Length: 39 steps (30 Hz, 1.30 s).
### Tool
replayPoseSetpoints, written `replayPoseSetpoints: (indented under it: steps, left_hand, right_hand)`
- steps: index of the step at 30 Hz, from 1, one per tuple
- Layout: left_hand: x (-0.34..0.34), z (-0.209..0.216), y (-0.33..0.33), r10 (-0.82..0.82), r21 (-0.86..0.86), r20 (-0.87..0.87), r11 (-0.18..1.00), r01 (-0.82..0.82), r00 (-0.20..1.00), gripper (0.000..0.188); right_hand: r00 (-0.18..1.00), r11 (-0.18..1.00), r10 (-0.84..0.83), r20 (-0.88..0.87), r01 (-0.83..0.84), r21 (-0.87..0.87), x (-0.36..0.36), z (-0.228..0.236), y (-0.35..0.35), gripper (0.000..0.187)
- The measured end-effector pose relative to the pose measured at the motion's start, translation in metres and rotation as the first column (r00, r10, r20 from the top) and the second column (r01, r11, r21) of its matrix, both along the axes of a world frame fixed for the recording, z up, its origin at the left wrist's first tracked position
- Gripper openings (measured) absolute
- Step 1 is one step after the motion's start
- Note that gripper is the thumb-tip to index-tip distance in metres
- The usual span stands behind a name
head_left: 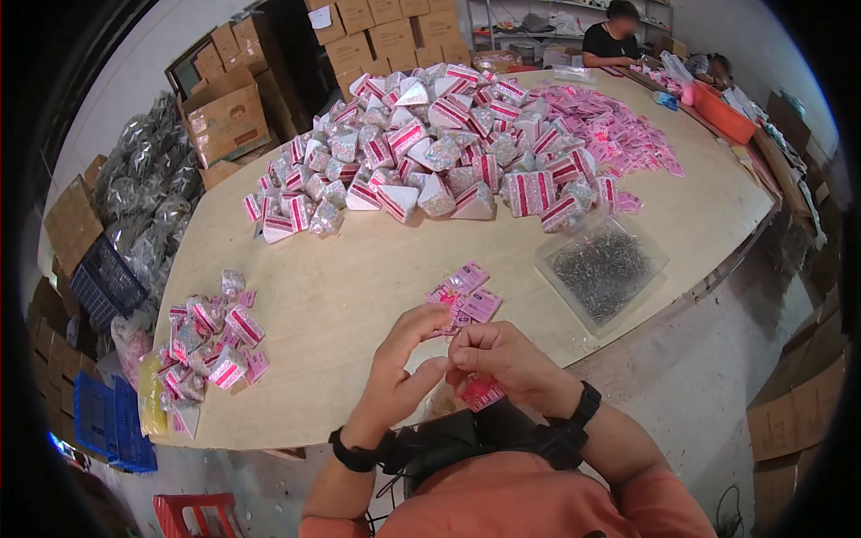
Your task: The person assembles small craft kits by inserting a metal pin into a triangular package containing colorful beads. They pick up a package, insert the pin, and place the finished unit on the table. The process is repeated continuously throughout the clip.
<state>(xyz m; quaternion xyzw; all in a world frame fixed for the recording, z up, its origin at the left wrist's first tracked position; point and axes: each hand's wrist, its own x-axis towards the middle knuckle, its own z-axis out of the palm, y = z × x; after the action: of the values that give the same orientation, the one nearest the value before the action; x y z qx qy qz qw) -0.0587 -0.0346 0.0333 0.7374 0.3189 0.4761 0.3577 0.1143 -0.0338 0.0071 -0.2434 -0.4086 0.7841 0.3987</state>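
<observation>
Near the table's front edge my right hand (504,357) is closed in a pinch, with a small pink card (482,393) hanging just below its fingers. Whatever tiny part lies between the fingertips is too small to make out. Close beside it on the left, my left hand (401,369) has its thumb and curved fingers apart, the thumb tip next to the right fingertips. Several pink cards (483,305) lie loosely overlapped on the table right beyond both hands. To their right, a clear square tray (587,316) holds a heap of small dark metal pieces (610,267).
A big pile of cake-slice-shaped packs (408,139) covers the far side of the table (323,296), beside a heap of pink cards (619,130). A smaller group of packs (213,334) sits at the left edge. Another person (613,38) sits at the far right, near an orange basin (722,115).
</observation>
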Motion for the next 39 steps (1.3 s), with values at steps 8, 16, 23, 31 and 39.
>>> replayPoseSetpoints:
  steps: [8, 16, 23, 31, 39]
  left_hand:
    - [-0.013, 0.002, -0.002, -0.142, -0.009, -0.199, 0.990, 0.143, 0.970, 0.033]
    - [-0.010, -0.006, -0.006, 0.144, 0.292, -0.336, 0.955, -0.043, 0.931, 0.008]
    - [-0.004, -0.016, -0.003, 0.058, -0.235, -0.051, 0.969, -0.069, 0.997, 0.013]
    - [-0.003, -0.028, -0.002, 0.041, -0.380, 0.144, 0.925, 0.017, 0.989, 0.019]
    - [-0.001, -0.025, 0.002, -0.006, -0.434, 0.192, 0.896, 0.091, 0.981, 0.018]
  right_hand:
    - [0.998, 0.996, 0.062, -0.026, -0.064, -0.057, 0.001, -0.009, -0.001, 0.017]
    - [0.998, 1.000, -0.011, 0.060, 0.009, 0.029, -0.003, -0.001, -0.001, 0.007]
    - [0.781, 0.816, -0.432, 0.450, 0.126, 0.565, -0.014, 0.019, -0.015, 0.010]
    - [0.528, 0.282, -0.794, 0.302, -0.121, 0.952, -0.015, 0.007, -0.012, 0.011]
    - [0.547, 0.236, -0.793, 0.268, -0.129, 0.963, -0.009, 0.006, -0.008, 0.009]
